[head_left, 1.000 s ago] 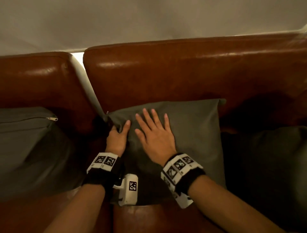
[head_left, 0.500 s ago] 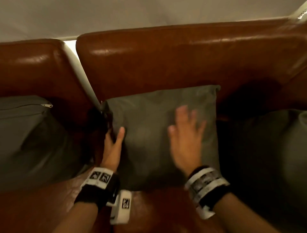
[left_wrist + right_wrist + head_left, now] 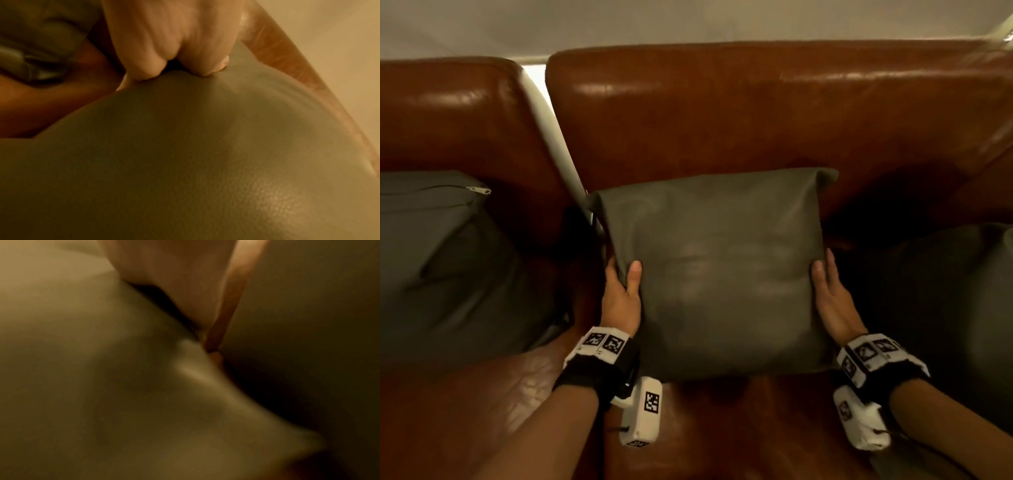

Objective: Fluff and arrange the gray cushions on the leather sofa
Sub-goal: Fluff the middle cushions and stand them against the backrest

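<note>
Your left hand (image 3: 619,301) grips the left edge of the middle gray cushion (image 3: 715,274), thumb on the front face and fingers (image 3: 152,65) curled into the fabric behind the edge, as the left wrist view shows. Your right hand (image 3: 832,301) lies against the cushion's right edge with the thumb on the front; its fingers go behind the edge, and the blurred right wrist view does not settle whether they are curled or straight, so I cannot tell. The cushion stands on the seat of the brown leather sofa (image 3: 722,113), its top leaning on the backrest. A second gray cushion (image 3: 441,260), zipper at its upper corner, sits to the left, and a third (image 3: 945,291) to the right, both apart from the one you hold
</note>
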Demonstrator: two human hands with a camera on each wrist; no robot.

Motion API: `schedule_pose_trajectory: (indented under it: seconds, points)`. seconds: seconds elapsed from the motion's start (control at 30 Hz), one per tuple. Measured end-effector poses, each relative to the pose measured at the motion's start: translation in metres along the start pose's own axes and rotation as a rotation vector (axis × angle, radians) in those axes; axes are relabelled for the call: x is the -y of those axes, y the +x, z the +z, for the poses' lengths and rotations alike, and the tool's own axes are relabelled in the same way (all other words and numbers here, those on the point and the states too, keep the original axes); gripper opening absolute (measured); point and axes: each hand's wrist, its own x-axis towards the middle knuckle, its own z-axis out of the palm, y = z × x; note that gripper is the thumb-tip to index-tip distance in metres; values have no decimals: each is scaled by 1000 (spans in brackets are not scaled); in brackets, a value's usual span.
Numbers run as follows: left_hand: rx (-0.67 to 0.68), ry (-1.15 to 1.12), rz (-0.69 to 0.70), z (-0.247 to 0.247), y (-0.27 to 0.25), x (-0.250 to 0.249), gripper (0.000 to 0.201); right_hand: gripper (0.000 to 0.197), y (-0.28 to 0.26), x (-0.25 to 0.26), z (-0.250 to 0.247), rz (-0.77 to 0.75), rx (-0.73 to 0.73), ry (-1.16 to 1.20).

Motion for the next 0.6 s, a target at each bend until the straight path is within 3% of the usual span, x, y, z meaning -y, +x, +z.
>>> schedule_pose_trajectory:
  seconds: [0.07, 0.1, 0.17, 0.23, 0.4, 0.6]
  points:
    - [11, -1, 3, -9, -3, -5, 57, 82, -10, 23, -1, 25, -14, 249]
    - [15, -24, 8, -14, -4, -6, 57, 71, -17, 33, -2, 27, -30, 335]
    - [7, -160, 2, -24, -8, -6, 57, 46, -32, 42, -7, -21, -62, 397]
    - [-25, -318, 5, -31, -16, 5, 53, 37, -48, 36, -9, -101, -93, 383]
    - [95, -418, -37, -28, -32, 13, 47, 40, -53, 5, -1, -39, -22, 478]
    - [109, -482, 68, -41, -26, -13, 46, 36, -31, 29, -8, -156, -64, 562]
